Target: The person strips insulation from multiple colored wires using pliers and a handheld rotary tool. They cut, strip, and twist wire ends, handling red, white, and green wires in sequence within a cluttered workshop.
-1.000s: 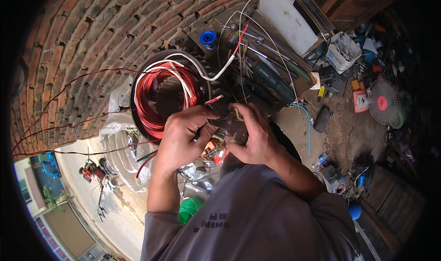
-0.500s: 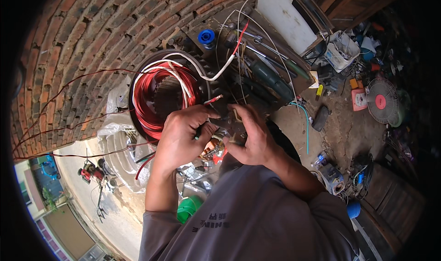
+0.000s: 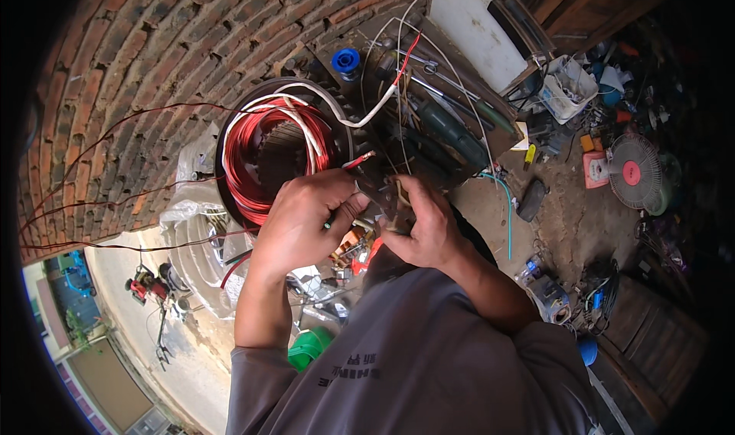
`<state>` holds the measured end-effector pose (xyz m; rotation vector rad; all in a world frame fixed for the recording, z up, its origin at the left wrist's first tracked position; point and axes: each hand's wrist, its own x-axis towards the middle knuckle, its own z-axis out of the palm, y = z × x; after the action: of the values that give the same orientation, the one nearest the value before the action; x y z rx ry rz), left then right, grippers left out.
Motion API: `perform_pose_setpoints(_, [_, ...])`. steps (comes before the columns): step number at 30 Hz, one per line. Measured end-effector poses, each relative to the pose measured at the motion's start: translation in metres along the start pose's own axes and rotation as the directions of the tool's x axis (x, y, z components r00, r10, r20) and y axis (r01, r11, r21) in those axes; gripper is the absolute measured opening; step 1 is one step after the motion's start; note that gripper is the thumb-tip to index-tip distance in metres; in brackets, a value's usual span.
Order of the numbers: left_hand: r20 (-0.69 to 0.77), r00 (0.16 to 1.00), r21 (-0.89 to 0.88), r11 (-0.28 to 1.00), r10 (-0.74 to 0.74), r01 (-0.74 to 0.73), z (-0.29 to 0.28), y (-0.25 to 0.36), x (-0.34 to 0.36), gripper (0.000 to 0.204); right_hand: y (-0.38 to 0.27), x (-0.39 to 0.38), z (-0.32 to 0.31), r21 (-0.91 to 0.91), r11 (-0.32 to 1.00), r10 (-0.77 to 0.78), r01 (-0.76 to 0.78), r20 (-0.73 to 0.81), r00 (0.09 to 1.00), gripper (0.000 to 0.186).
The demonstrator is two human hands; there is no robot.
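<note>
My left hand (image 3: pixel 306 219) is closed in a pinch on a thin dark green wire, just below a stripped red-and-white cable end (image 3: pixel 360 158). My right hand (image 3: pixel 429 232) is wrapped round a dark metal hand tool (image 3: pixel 380 195), apparently pliers, whose jaws sit by my left fingertips; whether they touch the wire I cannot tell. Above my hands, a coil of red and white wire (image 3: pixel 241 163) lies in a round, dark finned housing (image 3: pixel 344 136). Thin twisted dark-red wires (image 3: pixel 130 201) run from it to the left.
Brick wall (image 3: pixel 130 60) at upper left; metal tools (image 3: pixel 444 92) and a blue spool (image 3: pixel 344 61) above; fan (image 3: pixel 635 171) and clutter at right; white plastic sacking (image 3: pixel 195 270) at left beside a paved yard (image 3: pixel 126 305) with red machinery (image 3: pixel 145 286); green bucket (image 3: pixel 310 349) below.
My left hand has shifted slightly up and left with the wire. My right hand stays on the tool, which has tilted a little, and its fingers are drawn in slightly.
</note>
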<state>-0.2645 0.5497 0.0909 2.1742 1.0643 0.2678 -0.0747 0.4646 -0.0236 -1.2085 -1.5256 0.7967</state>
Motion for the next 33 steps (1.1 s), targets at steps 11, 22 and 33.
perform_pose_setpoints(11, [-0.113, 0.990, -0.036, 0.996, 0.079, -0.084, 0.010, 0.003, -0.005, 0.019, -0.047, -0.006, -0.012, 0.321, 0.835, 0.372, -0.446, 0.267, 0.889, 0.044])
perform_pose_setpoints(22, [-0.153, 0.980, -0.054, 0.989, 0.130, -0.139, 0.016, -0.005, -0.002, 0.025, -0.035, -0.016, -0.004, 0.380, 0.808, 0.369, -0.451, 0.271, 0.889, 0.044])
perform_pose_setpoints(33, [-0.028, 0.988, -0.280, 0.948, 0.149, -0.151, 0.004, -0.008, -0.007, 0.019, 0.046, 0.056, -0.008, -0.206, 0.743, -0.630, 0.637, 0.106, 0.770, 0.074])
